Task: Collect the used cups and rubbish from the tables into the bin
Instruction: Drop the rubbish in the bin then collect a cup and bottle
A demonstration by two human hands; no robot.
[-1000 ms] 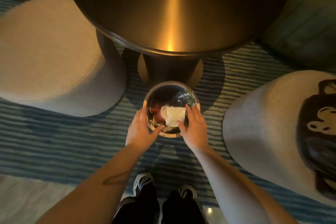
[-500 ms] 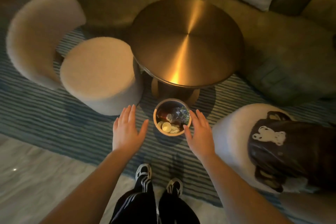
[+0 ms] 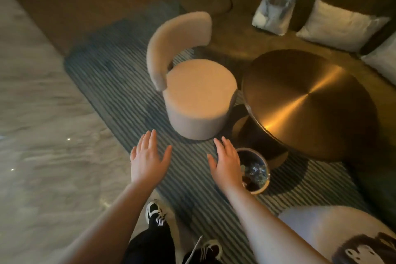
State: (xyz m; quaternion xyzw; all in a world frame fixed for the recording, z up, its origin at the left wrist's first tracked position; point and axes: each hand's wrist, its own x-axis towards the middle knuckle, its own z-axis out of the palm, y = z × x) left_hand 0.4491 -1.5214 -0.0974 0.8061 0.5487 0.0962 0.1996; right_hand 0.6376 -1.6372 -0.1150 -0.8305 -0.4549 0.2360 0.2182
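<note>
both hands (image 3: 147, 162) (image 3: 226, 163) empty, fingers spread, beside the bin (image 3: 256, 171)

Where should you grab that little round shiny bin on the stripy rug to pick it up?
Probably by the rim of the small round metal bin, one hand on each side, coming down from above. It stands upright and open-topped with rubbish inside, so a level two-sided hold keeps it from tipping. The right hand already overlaps its left edge.
</note>
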